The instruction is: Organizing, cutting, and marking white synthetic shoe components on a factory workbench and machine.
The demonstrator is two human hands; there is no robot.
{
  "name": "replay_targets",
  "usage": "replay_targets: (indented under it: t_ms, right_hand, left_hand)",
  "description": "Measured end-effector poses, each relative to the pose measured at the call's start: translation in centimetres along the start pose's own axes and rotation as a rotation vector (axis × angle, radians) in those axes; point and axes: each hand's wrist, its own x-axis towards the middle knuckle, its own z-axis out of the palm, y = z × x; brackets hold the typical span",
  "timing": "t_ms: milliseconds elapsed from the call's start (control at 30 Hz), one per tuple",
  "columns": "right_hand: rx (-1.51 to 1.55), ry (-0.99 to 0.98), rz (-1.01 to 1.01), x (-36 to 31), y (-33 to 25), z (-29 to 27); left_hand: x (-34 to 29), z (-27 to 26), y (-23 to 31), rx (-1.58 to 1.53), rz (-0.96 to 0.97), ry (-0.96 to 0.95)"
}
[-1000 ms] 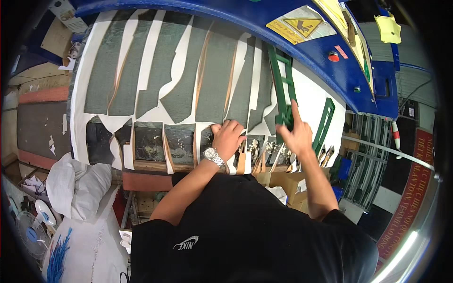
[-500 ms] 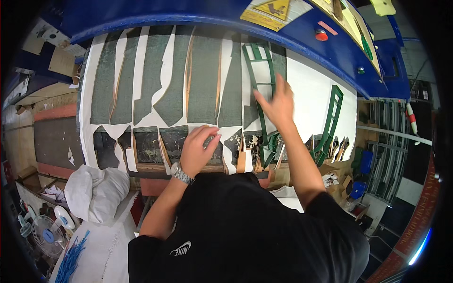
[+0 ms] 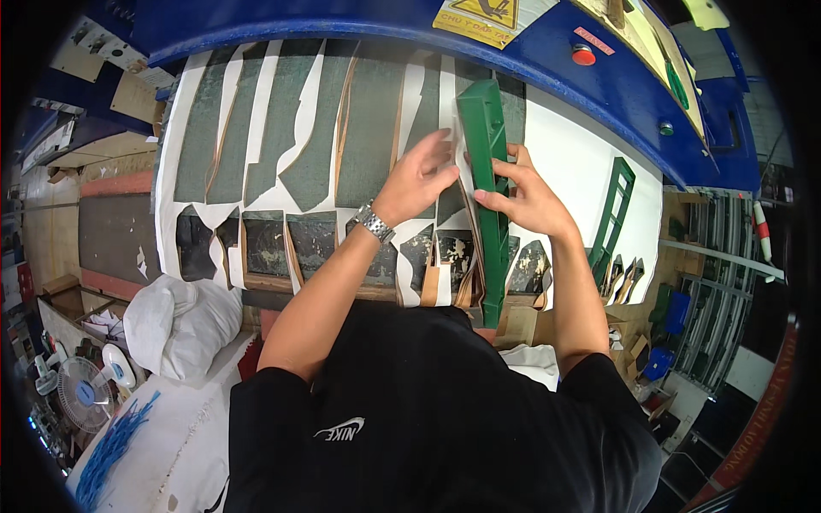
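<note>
My right hand (image 3: 537, 202) is closed on a long green cutting die (image 3: 481, 137), thumb on its near face and fingers round the other side. The die is tilted up on its edge, standing lengthwise over the sheet stack. Just to its left my left hand (image 3: 415, 181), with a metal watch at the wrist, hovers with fingers apart and slightly blurred; whether its fingertips touch the die cannot be made out. Under both hands lies a white layered sheet (image 3: 573, 141) with long shapes cut out, showing the dark green board (image 3: 291, 128) below. A second green die (image 3: 614, 214) rests on the sheet at the right.
A blue machine beam (image 3: 342, 24) with a red button (image 3: 583, 55) spans the far side. A white sack (image 3: 184, 329) and a bundle of blue strings (image 3: 115, 449) are at the lower left, near a fan (image 3: 85, 393). Narrow cut slits line the sheet's near edge.
My right hand has taken hold of the near die and tipped it up from lying flat. My left hand has moved right and farther away, close to the die.
</note>
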Motion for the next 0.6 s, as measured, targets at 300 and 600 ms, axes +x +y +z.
replay_targets:
  t_ms: [300, 600]
  right_hand:
    - [0.050, -0.216, -0.120, -0.5, -1.9, 0.0]
    - [0.272, 0.058, -0.163, -3.8, -5.7, -3.4]
  left_hand:
    - [-0.5, 0.1, 1.7, -0.174, -0.150, -0.138]
    - [-6.7, -9.1, 1.1, -0.643, -0.210, 0.527]
